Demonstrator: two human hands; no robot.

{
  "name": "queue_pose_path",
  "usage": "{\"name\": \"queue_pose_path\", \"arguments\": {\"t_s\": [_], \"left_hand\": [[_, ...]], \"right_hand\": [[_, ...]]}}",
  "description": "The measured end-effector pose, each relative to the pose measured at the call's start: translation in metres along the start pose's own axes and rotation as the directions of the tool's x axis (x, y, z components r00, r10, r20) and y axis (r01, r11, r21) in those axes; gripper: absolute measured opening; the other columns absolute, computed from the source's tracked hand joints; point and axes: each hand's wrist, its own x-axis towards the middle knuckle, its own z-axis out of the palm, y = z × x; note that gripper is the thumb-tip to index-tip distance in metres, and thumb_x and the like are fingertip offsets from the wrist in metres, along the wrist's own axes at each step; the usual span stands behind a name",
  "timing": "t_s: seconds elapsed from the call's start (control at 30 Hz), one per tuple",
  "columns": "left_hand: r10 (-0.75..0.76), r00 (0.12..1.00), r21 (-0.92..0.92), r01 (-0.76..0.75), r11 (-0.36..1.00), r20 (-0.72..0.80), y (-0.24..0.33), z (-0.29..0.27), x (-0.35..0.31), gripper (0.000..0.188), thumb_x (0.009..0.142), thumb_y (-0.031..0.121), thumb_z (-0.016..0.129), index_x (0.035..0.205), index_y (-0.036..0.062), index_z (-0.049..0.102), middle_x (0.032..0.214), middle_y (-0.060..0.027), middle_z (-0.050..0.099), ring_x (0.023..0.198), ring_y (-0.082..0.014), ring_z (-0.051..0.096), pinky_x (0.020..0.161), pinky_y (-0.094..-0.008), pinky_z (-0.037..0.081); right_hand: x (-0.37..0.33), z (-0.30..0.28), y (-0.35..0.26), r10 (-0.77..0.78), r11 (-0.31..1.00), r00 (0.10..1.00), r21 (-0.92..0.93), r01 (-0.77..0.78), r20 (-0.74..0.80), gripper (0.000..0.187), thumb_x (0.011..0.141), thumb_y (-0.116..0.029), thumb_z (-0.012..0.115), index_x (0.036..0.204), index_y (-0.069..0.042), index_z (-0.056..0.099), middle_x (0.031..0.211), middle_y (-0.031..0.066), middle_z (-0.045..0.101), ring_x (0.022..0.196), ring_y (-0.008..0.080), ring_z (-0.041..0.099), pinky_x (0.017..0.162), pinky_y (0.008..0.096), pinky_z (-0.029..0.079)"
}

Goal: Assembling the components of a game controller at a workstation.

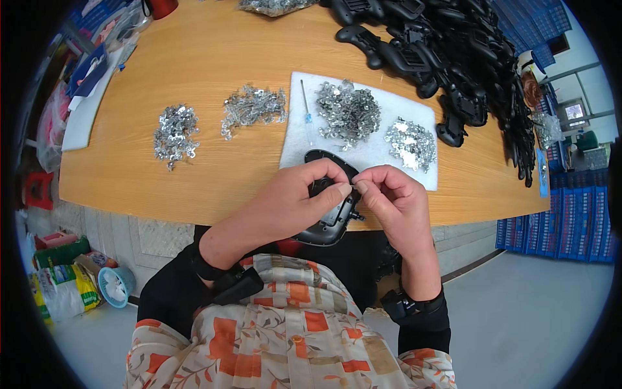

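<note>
A black game controller shell (330, 228) lies tilted at the table's near edge, its inner side with screw posts facing up. My left hand (285, 198) is closed over its left side, with thumb and forefinger meeting at its upper middle. From the other side my right hand (400, 204) pinches at the same spot, fingertips touching the left ones. Whatever sits between the right fingertips is too small to make out. Beyond the hands, a white foam mat (295, 152) bears a pile of small springy metal parts (348, 113) and a pile of flat silver metal pieces (409, 144).
A thin screwdriver (306, 100) with a blue end lies on the mat's left. Two more heaps of metal parts (254, 110) rest on the wooden table (214, 185). Many black controllers (414, 55) are heaped at the far right. Blue crates (560, 217) stand beyond the table.
</note>
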Motion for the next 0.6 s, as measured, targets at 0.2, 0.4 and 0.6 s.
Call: {"name": "queue_pose_path", "arguments": {"t_s": [0.2,0.4,0.6], "left_hand": [[0.113,0.992,0.062,-0.110,0.992,-0.050,-0.009,0.001,0.000,0.011,0.103,0.014,0.060,0.105,0.0038,0.063,0.085,0.0072,0.055,0.075,-0.0007,0.047,0.063,-0.0212,0.041],[0.118,0.990,0.108,-0.109,0.988,-0.080,-0.005,0.000,-0.002,0.013,0.105,0.016,0.056,0.103,0.0040,0.062,0.084,0.0063,0.054,0.076,-0.0012,0.047,0.064,-0.0214,0.040],[0.173,0.980,0.091,-0.165,0.982,-0.097,-0.010,0.000,0.001,0.014,0.106,0.017,0.055,0.104,0.0040,0.061,0.085,0.0058,0.054,0.079,-0.0024,0.047,0.068,-0.0225,0.042]], "right_hand": [[0.006,0.007,-0.005,-0.071,0.987,0.997,-0.144,0.070,-0.004,0.010,0.092,-0.003,0.071,0.100,0.002,0.072,0.086,0.0058,0.069,0.073,0.0087,0.061,0.067,0.0242,0.050],[0.008,0.010,-0.005,-0.116,0.956,0.993,-0.268,0.116,0.018,0.012,0.089,-0.003,0.073,0.099,0.002,0.072,0.084,0.0065,0.067,0.071,0.0104,0.060,0.065,0.0252,0.050],[0.005,0.014,-0.006,-0.171,0.946,0.985,-0.284,0.155,-0.032,0.011,0.089,-0.005,0.073,0.098,0.001,0.071,0.084,0.0072,0.066,0.070,0.0118,0.059,0.066,0.0256,0.049]]}}
